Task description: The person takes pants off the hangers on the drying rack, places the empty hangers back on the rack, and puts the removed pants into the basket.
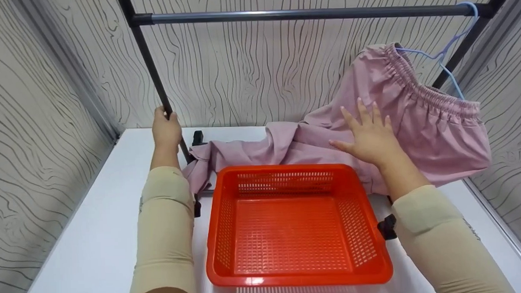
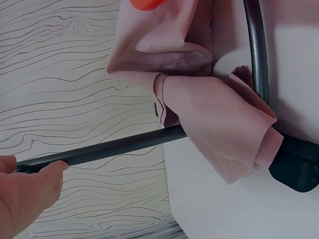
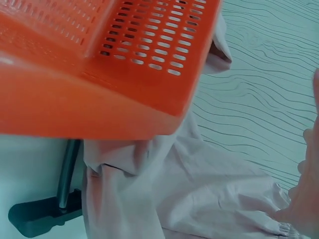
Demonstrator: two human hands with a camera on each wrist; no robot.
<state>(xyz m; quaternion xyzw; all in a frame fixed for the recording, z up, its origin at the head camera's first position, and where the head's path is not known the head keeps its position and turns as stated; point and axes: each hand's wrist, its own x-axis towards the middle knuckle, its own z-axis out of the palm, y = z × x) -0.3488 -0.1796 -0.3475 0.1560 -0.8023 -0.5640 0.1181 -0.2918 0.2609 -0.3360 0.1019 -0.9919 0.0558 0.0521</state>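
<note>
My left hand (image 1: 167,129) grips the left upright of a black clothes rack (image 1: 151,63); in the left wrist view the thumb and fingers wrap that pole. Pink trousers (image 1: 442,140) with a gathered elastic waist hang by one side of the waistband from a blue hanger (image 1: 445,53) at the right end of the top bar. Their legs trail left behind the basket, down to the foot of the left upright. In front of the trousers, my right hand (image 1: 370,136) is spread with fingers apart, holding nothing. Whether it touches the cloth I cannot tell.
A red plastic basket (image 1: 299,277) with perforated walls stands in front of the rack on the white table (image 1: 90,239), nothing inside it. Black rack feet (image 1: 388,227) show beside the basket. Wood-patterned panels (image 1: 249,73) close off the back and sides.
</note>
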